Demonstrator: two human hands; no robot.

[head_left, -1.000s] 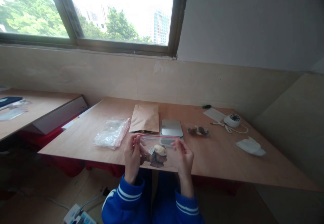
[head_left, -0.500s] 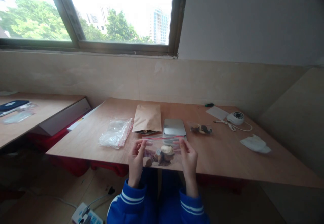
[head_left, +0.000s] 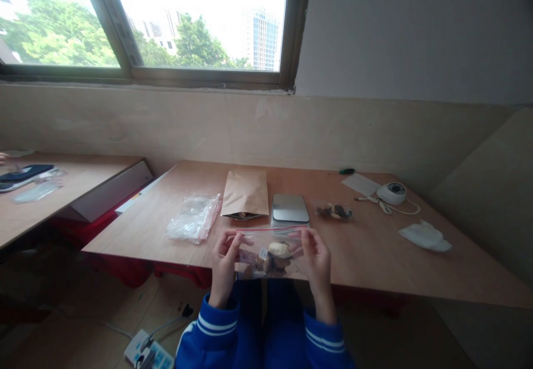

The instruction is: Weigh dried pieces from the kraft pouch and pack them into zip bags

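Note:
A clear zip bag (head_left: pixel 270 251) with a red seal strip hangs upright over the table's near edge, with several brown and pale dried pieces inside. My left hand (head_left: pixel 225 266) pinches its left side and my right hand (head_left: pixel 317 262) pinches its right side. Just behind it on the wooden table (head_left: pixel 375 252) lie a small silver scale (head_left: pixel 290 208), a brown paper pouch (head_left: pixel 245 193) and a second small filled bag (head_left: pixel 333 211).
A stack of empty zip bags (head_left: pixel 194 217) lies at the left. At the right sit a white round device with cable (head_left: pixel 391 193), a white card (head_left: pixel 358 183), a crumpled tissue (head_left: pixel 425 235) and a green pen (head_left: pixel 346 171). Another table (head_left: pixel 62 191) stands left; a power strip (head_left: pixel 147 352) lies on the floor.
The bag and both hands have shifted a little right and lower in view as the camera moved. My grip on the bag's two sides is unchanged.

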